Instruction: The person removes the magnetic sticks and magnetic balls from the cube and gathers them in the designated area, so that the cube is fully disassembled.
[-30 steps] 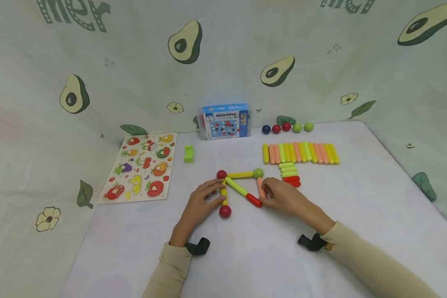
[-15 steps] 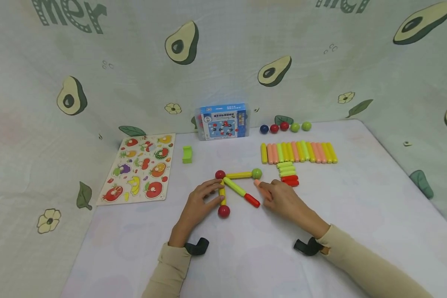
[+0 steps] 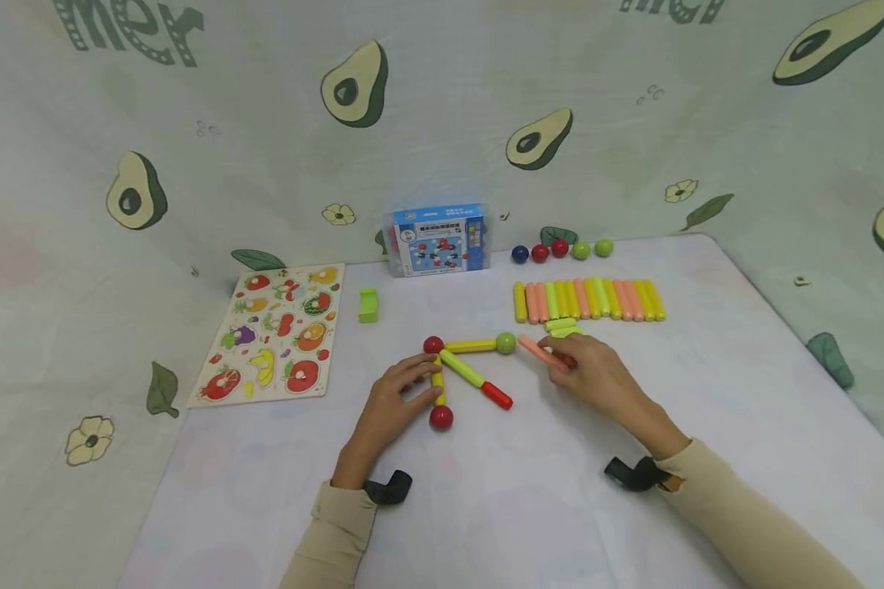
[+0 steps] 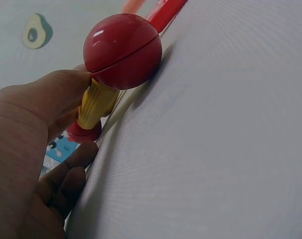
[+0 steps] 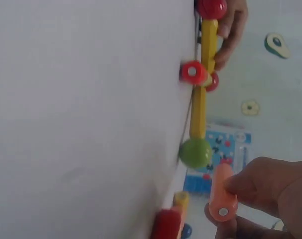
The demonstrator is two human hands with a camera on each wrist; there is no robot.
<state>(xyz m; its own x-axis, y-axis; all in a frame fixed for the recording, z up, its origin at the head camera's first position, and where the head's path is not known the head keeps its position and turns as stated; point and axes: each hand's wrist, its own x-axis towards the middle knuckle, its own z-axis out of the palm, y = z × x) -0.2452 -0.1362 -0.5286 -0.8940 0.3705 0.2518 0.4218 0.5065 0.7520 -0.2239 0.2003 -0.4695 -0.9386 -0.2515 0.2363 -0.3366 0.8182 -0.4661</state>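
My left hand (image 3: 395,402) pinches an upright-lying yellow magnetic stick (image 3: 438,378) with thumb and fingers. A red ball (image 4: 122,52) sits at its near end and another red ball (image 3: 433,345) at its far end. From that far ball a second yellow stick (image 3: 471,346) runs right to a green ball (image 3: 505,343). A lime stick (image 3: 462,369) joined to a red stick (image 3: 497,395) slants down from the corner. My right hand (image 3: 600,372) grips a pink magnetic stick (image 5: 223,194), held right of the green ball, a metal disc showing at its end.
A row of yellow, pink and lime sticks (image 3: 588,300) lies at the back right, with lime sticks (image 3: 562,328) below it. Behind stand several loose balls (image 3: 560,249) and a blue-topped box (image 3: 440,240). A fruit puzzle board (image 3: 271,335) and green block (image 3: 368,305) lie left.
My right hand has pulled the pink stick away from below the green ball, then moved it right and tilted it. My left hand keeps its hold on the yellow stick.
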